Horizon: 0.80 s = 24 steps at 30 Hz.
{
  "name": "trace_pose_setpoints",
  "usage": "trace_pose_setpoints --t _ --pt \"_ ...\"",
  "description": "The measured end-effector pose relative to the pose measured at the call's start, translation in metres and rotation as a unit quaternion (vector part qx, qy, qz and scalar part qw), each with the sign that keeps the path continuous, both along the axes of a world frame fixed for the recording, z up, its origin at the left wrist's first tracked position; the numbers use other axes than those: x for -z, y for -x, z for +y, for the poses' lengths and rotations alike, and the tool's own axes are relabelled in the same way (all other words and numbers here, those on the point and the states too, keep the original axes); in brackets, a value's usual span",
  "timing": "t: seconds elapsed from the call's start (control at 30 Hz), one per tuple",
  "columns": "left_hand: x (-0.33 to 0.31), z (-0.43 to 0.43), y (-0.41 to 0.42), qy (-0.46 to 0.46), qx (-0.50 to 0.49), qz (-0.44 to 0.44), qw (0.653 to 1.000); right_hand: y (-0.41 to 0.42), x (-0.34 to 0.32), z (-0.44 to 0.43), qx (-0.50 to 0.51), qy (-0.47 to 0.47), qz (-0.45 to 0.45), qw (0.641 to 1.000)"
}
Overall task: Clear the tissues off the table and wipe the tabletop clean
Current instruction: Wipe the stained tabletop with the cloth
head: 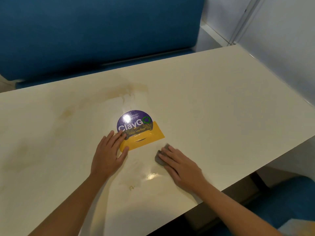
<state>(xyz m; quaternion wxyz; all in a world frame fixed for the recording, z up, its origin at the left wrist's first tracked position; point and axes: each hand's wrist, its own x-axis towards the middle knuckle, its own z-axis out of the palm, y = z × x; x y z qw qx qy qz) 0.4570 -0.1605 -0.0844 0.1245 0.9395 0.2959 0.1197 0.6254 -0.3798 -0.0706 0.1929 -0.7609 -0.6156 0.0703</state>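
Cream tabletop (221,99) — brownish stains (131,89) noted toward the far edge and on the left side, with a small smear near the front. Grey cloth (158,155) lies flat on the tabletop just right of the purple-and-yellow ClayGo sign (136,121), apart from it. Right hand (180,163) rests on the cloth, palm down, fingers straight and together — pressing, not gripping. Left hand (109,154) lies flat at the sign's left end, straight fingers over its yellow base (150,137), thumb against the base edge. Blue bench (102,31) stands behind the table
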Motion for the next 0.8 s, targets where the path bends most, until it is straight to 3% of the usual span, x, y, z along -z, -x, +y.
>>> trace_pose_setpoints --t 0.07,0.2,0.3,0.37,0.57,0.67,0.8 --pt "0.0 0.0 0.0 0.0 -0.001 0.0 1.0 -0.02 0.002 -0.012 0.0 0.007 -0.001 1.0" --pt "0.001 0.0 0.0 -0.005 -0.005 -0.003 1.0 -0.027 0.003 0.013 0.178 0.015 0.001 0.984" --pt "0.001 0.001 -0.001 -0.004 -0.007 -0.005 1.0 -0.006 0.001 0.049 0.243 0.008 -0.008 0.97" --pt "0.001 0.001 -0.001 -0.004 -0.007 -0.005 1.0 0.013 0.0 0.06 0.214 0.014 0.008 0.977" --pt "0.001 0.001 0.0 -0.002 -0.007 -0.007 1.0 0.008 0.004 0.012 -0.031 -0.001 -0.027 0.999" --pt "0.001 0.001 0.0 -0.004 -0.009 -0.01 1.0 -0.018 0.002 0.003 -0.003 -0.001 -0.005 1.0" --pt "0.002 0.002 0.0 -0.005 -0.01 -0.013 1.0 -0.009 0.003 0.029 0.144 -0.01 -0.029 0.989"
